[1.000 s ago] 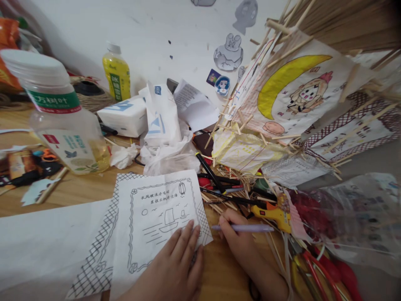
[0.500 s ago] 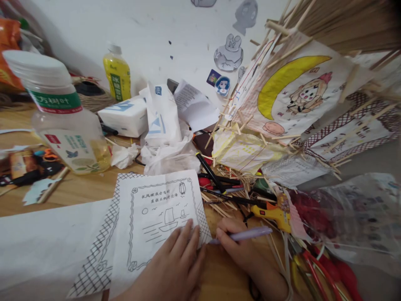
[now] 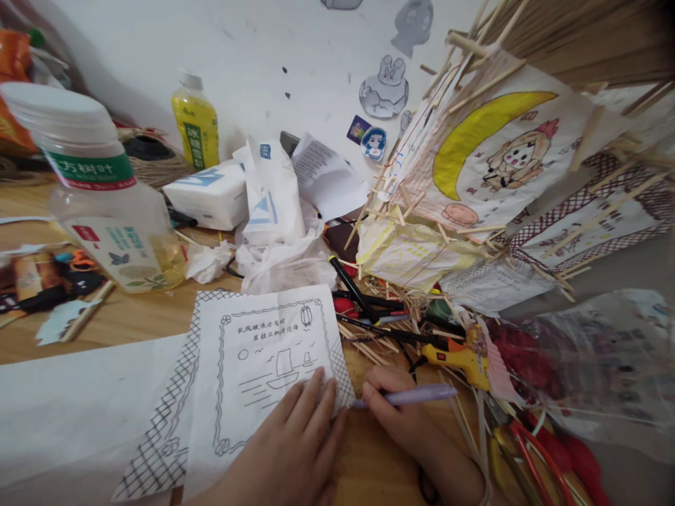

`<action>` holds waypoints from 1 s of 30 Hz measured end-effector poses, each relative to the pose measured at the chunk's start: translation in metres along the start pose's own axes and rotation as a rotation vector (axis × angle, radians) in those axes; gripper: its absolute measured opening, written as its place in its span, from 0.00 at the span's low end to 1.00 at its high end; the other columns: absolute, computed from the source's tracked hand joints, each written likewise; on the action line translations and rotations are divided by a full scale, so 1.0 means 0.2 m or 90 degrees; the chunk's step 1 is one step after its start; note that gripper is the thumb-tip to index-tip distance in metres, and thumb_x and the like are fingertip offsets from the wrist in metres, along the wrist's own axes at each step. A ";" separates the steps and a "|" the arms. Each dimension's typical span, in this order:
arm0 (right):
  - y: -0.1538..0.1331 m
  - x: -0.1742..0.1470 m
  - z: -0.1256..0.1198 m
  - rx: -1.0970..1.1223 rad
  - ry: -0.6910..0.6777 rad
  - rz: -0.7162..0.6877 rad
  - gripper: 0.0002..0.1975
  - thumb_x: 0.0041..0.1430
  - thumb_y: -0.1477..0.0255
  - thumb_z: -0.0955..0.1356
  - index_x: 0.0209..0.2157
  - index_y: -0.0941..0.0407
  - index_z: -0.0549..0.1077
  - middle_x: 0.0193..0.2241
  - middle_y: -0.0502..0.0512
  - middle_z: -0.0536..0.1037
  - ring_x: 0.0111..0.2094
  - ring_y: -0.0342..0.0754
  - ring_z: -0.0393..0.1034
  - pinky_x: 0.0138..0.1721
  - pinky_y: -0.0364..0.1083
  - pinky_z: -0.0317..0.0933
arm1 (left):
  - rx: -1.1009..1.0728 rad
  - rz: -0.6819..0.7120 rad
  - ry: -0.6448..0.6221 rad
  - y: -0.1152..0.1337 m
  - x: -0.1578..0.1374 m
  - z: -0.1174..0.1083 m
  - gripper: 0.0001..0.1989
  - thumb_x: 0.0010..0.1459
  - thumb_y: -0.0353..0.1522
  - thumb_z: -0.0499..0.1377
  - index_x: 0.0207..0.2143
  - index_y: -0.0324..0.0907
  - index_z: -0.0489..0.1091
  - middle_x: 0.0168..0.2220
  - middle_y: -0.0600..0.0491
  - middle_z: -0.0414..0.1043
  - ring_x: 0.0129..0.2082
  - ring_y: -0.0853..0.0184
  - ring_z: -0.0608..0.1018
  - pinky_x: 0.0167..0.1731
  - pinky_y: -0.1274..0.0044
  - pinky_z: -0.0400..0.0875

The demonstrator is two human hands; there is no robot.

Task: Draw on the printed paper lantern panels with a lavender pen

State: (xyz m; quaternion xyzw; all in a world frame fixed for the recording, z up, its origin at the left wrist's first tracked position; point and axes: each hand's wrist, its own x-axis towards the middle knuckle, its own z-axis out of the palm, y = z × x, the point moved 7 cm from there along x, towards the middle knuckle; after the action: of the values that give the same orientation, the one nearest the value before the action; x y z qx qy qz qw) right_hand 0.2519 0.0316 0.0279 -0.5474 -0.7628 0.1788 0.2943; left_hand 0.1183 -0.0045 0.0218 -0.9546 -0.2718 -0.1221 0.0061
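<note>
My left hand [image 3: 298, 436] lies flat across the lower right of a white sheet [image 3: 211, 379], its fingers stretched out. Line drawings of sailing boats, handwritten characters and a wavy border cover that sheet. Beneath it, a paper with a crosshatched border [image 3: 152, 443] sticks out on both sides. A light purple pen [image 3: 422, 394] is pinched in my right hand [image 3: 393, 407]. Its tip touches, or hovers just over, the crosshatched strip at the right edge; I cannot tell which.
A large tea bottle [image 3: 110, 211] stands at the left, a yellow drink bottle [image 3: 196, 126] behind. Tissue packs [image 3: 208, 197] lie at the back. To the right are stick-framed paper lanterns [image 3: 490, 140], a yellow glue gun [image 3: 458, 362], black markers [image 3: 353, 289] and red-handled pliers [image 3: 532, 457].
Almost nothing differs. Both hands, the pen and the sheets hold their places, while the view shifts very slightly.
</note>
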 end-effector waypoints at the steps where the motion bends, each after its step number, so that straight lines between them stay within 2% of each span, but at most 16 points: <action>1: 0.00 0.00 0.00 0.001 0.003 -0.001 0.14 0.56 0.76 0.59 0.18 0.54 0.54 0.16 0.45 0.60 0.21 0.43 0.57 0.24 0.43 0.49 | 0.002 0.003 0.003 0.00 0.00 0.00 0.26 0.63 0.47 0.51 0.55 0.41 0.69 0.57 0.40 0.66 0.57 0.51 0.67 0.54 0.65 0.57; 19: 0.04 0.02 -0.02 0.039 0.047 0.046 0.14 0.55 0.74 0.60 0.17 0.53 0.55 0.15 0.46 0.61 0.19 0.42 0.58 0.22 0.42 0.51 | -0.005 -0.002 0.010 0.00 0.01 0.00 0.24 0.64 0.45 0.50 0.54 0.41 0.70 0.57 0.41 0.67 0.57 0.52 0.67 0.54 0.64 0.57; 30: 0.07 0.01 -0.03 0.055 0.085 0.074 0.14 0.55 0.74 0.59 0.17 0.53 0.56 0.15 0.47 0.62 0.22 0.45 0.58 0.24 0.43 0.52 | -0.003 -0.002 0.009 0.00 0.01 0.00 0.24 0.64 0.45 0.50 0.54 0.41 0.69 0.57 0.41 0.67 0.57 0.52 0.68 0.54 0.64 0.57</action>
State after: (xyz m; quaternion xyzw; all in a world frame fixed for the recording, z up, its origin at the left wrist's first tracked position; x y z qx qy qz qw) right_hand 0.2657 0.0371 0.0245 -0.5881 -0.6999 0.1914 0.3573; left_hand 0.1198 -0.0040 0.0224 -0.9532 -0.2730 -0.1296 0.0057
